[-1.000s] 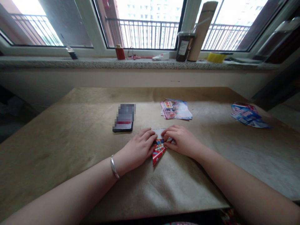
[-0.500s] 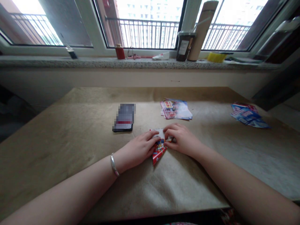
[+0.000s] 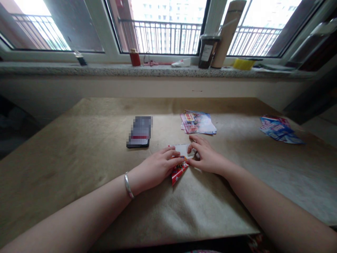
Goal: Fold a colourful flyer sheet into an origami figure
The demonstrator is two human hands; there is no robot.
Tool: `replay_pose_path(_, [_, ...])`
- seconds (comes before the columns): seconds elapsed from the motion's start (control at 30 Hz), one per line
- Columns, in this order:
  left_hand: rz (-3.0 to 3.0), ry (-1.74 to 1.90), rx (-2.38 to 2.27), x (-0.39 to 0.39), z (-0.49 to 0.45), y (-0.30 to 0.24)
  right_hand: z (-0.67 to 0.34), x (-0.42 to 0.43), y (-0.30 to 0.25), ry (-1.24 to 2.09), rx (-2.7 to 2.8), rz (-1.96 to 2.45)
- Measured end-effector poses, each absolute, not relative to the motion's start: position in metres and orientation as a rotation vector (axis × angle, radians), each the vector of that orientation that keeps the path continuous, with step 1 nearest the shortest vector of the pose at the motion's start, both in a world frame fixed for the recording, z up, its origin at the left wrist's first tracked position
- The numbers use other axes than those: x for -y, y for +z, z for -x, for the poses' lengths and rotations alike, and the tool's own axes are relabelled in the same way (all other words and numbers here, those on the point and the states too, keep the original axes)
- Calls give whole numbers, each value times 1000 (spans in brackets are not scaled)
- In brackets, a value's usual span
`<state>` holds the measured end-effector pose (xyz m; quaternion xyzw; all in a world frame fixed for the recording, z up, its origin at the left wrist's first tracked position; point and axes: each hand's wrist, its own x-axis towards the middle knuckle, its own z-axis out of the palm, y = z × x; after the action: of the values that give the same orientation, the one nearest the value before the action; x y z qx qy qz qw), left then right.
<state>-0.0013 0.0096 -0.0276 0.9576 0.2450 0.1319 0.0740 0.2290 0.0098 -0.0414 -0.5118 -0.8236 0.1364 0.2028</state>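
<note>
A partly folded paper leaflet (image 3: 179, 173), printed red on one side with a white area at its far side, lies on the table between both hands. Its near end comes to a point. My left hand (image 3: 158, 165), with a silver bracelet at the wrist, lies over the left part of the leaflet, fingers stretched out and pressing on it. At the right edge, my right hand (image 3: 206, 156) has bent fingers on the leaflet, the thumb by the red fold and the index finger over the white part. The fingers cover some of the folds.
A blurred-out phone (image 3: 139, 131) lies to the left. Beyond the hands is a stack of printed leaflets (image 3: 200, 123), with a bluer pile of leaflets (image 3: 281, 130) at the far right. Several items, including a cardboard tube (image 3: 228, 35), stand on the windowsill (image 3: 163, 71).
My right thumb and fingers have spread apart, showing more of the leaflet's white part. My left fingers have shifted slightly over the red fold. The other things stay put.
</note>
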Motion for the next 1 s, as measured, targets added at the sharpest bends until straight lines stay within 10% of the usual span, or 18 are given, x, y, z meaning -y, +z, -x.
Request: replay_pose_path(1.0, [-2626,267,-716,-7,0,-10,-226,-6,-41,403,2254,1572])
